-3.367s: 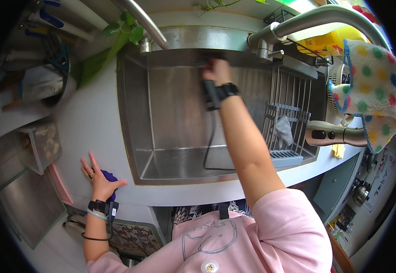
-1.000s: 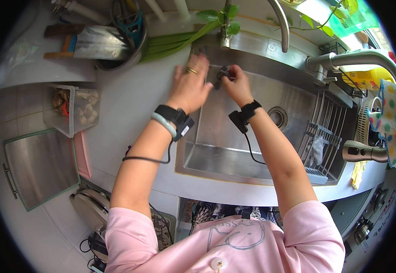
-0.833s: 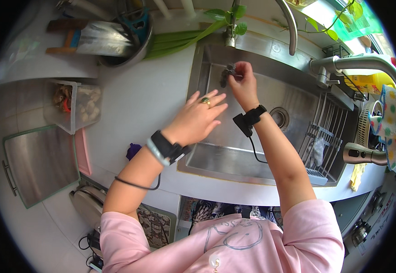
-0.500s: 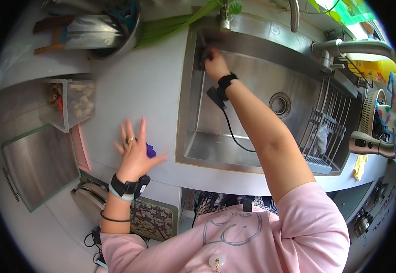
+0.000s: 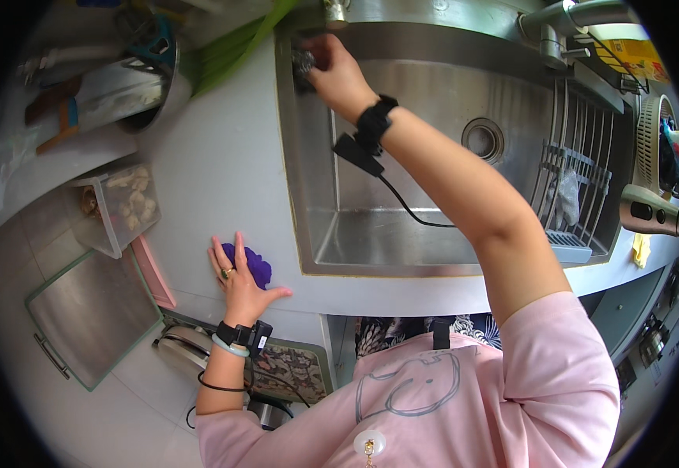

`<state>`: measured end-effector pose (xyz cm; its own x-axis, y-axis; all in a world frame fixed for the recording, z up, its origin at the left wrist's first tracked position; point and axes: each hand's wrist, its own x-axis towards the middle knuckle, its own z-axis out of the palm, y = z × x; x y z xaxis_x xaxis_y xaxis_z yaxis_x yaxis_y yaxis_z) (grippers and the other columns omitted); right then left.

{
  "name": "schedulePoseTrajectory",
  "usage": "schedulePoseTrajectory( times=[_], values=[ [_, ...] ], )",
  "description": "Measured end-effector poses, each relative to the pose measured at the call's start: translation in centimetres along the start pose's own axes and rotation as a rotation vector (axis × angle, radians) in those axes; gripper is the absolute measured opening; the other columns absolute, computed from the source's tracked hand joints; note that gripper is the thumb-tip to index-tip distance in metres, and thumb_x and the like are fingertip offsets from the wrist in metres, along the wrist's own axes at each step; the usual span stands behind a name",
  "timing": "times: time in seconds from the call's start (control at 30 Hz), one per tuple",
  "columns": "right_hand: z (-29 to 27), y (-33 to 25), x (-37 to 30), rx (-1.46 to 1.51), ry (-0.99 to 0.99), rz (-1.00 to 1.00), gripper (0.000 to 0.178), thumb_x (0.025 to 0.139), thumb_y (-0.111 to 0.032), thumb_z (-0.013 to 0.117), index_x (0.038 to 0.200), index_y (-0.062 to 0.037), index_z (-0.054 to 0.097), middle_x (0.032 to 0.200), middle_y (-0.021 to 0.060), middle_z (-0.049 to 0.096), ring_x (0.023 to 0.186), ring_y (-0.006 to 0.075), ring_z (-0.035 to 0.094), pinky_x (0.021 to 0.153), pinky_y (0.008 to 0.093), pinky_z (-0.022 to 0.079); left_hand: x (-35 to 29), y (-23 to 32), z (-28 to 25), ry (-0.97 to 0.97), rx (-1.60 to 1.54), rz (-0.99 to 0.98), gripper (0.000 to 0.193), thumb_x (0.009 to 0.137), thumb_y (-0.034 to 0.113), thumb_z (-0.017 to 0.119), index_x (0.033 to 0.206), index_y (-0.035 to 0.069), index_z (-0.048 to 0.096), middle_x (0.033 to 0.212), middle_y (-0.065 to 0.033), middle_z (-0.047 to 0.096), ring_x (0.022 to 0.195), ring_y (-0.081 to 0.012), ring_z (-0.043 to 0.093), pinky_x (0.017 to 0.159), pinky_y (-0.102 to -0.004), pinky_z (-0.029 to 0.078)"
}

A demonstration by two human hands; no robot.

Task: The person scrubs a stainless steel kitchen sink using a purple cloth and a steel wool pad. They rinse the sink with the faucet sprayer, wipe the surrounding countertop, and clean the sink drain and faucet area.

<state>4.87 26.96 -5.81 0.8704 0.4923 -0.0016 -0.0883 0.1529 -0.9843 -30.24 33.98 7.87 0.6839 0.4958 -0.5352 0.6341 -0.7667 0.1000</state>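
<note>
My right hand [image 5: 344, 78] reaches into the far left corner of the steel sink [image 5: 402, 101]. Its fingers are closed on a grey, glinting bundle that looks like a steel wool scrubber [image 5: 303, 62], partly blurred and hidden in the corner. On the white counter left of the sink, my left hand [image 5: 240, 290] lies with fingers stretched and thumb out to the side. A crumpled purple cloth [image 5: 258, 267] sits partly under its fingers. Both wrists wear black straps with small devices, and a black cable runs from the right one across the sink.
A metal drying rack [image 5: 577, 148] with a grey cloth stands in the sink's right side, past the drain [image 5: 482, 140]. A faucet [image 5: 551, 47] rises behind. Left are a clear bin [image 5: 125, 207], a pot with a cleaver [image 5: 121, 90] and long green leaves [image 5: 230, 58].
My view has shifted, so the sink sits higher and the counter shows differently. My left hand has settled lower onto the purple cloth. My right hand remains at the sink's far left corner.
</note>
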Motion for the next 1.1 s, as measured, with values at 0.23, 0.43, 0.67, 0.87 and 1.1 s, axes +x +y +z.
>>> schedulePoseTrajectory(
  times=[0.23,0.43,0.67,0.87,1.1],
  values=[
    [-0.6,-5.1,-12.2,-0.072,-0.502,0.595,0.030,0.075,0.014,0.051,0.097,-0.0056,0.055,0.091,0.0064,0.062,0.092,0.0166,0.060,0.085,0.0306,0.049,0.2,0.3,-0.1,0.021,-0.007,0.014,0.150,0.035,0.044,0.095,0.155,0.018,0.009,0.157,-0.0260,-0.006,0.142,-0.0509,0.004,0.115,-0.0582,0.020],
    [-0.2,-3.7,-0.2,-0.102,-0.051,0.104,0.021,0.081,-0.001,0.063,0.102,-0.0007,0.058,0.089,0.0115,0.067,0.081,0.0185,0.063,0.073,0.0318,0.052,0.0,0.1,-0.1,0.010,-0.016,0.006,0.150,0.035,0.047,0.094,0.155,0.018,0.009,0.157,-0.0267,-0.006,0.142,-0.0508,0.005,0.114,-0.0593,0.019],
    [-1.0,-1.5,-12.7,-0.043,-0.402,0.423,0.023,0.077,0.000,0.068,0.097,-0.0057,0.057,0.083,0.0060,0.063,0.079,0.0157,0.061,0.071,0.0315,0.051,0.2,0.3,-0.2,0.036,-0.015,0.023,0.150,0.035,0.047,0.094,0.155,0.019,0.009,0.156,-0.0268,-0.005,0.142,-0.0512,0.005,0.114,-0.0595,0.020],
    [-1.7,8.1,-0.8,-0.563,0.047,0.311,0.020,0.078,-0.010,0.064,0.097,-0.0030,0.064,0.092,0.0208,0.068,0.087,0.0381,0.065,0.077,0.0443,0.053,0.2,-0.1,0.2,0.044,-0.044,0.030,0.148,0.035,0.047,0.095,0.154,0.019,0.012,0.157,-0.0259,-0.005,0.141,-0.0521,0.003,0.113,-0.0618,0.019],
    [-2.4,9.6,-5.6,-0.711,-0.078,0.073,0.014,0.075,-0.002,0.059,0.086,-0.0025,0.068,0.090,0.0225,0.066,0.087,0.0426,0.062,0.076,0.0480,0.051,0.2,-0.4,0.5,0.059,-0.056,0.044,0.146,0.036,0.046,0.095,0.154,0.019,0.014,0.157,-0.0254,-0.005,0.141,-0.0524,0.003,0.112,-0.0633,0.019]
  ],
)
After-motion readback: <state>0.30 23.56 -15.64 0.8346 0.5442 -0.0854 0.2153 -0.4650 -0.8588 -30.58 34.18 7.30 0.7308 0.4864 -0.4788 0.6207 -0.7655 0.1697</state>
